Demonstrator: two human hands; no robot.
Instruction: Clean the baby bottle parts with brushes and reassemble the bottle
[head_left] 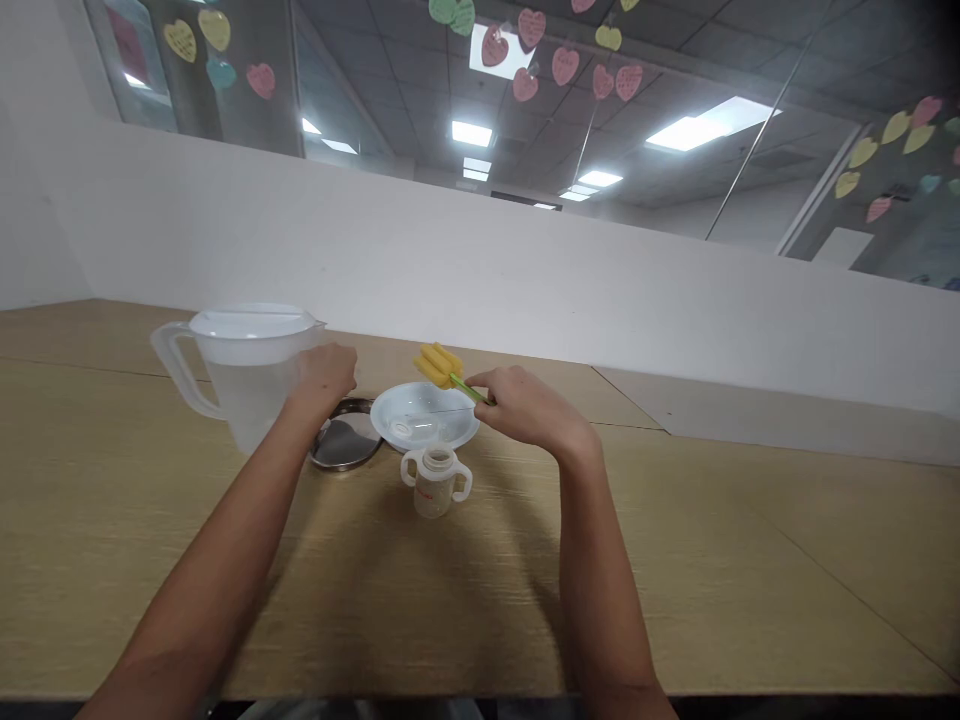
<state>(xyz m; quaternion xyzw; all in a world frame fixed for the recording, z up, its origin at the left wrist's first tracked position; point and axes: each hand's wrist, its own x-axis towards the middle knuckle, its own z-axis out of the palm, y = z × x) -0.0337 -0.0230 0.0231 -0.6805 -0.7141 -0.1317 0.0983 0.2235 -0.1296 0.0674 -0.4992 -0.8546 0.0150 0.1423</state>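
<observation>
My right hand (pixel 525 408) grips the green handle of a sponge bottle brush (pixel 439 366). The brush's yellow sponge head hangs above the far side of a white bowl (pixel 382 425). In front of the bowl stands an uncapped clear baby bottle (pixel 433 498) with two white side handles. My left hand (pixel 330 372) is closed, its fingers curled and turned away, so whatever they may hold is hidden. It hovers over a round metal tray (pixel 346 446), in front of a lidded plastic pitcher (pixel 251 385). A small clear item (pixel 403 430) lies inside the bowl.
The wooden table (pixel 720 570) runs back to a white wall (pixel 480 285). The pitcher's handle points left. Above the wall is a glass window (pixel 420 110) with heart-shaped paper notes (pixel 532 28) on it. The table's front edge lies close to me.
</observation>
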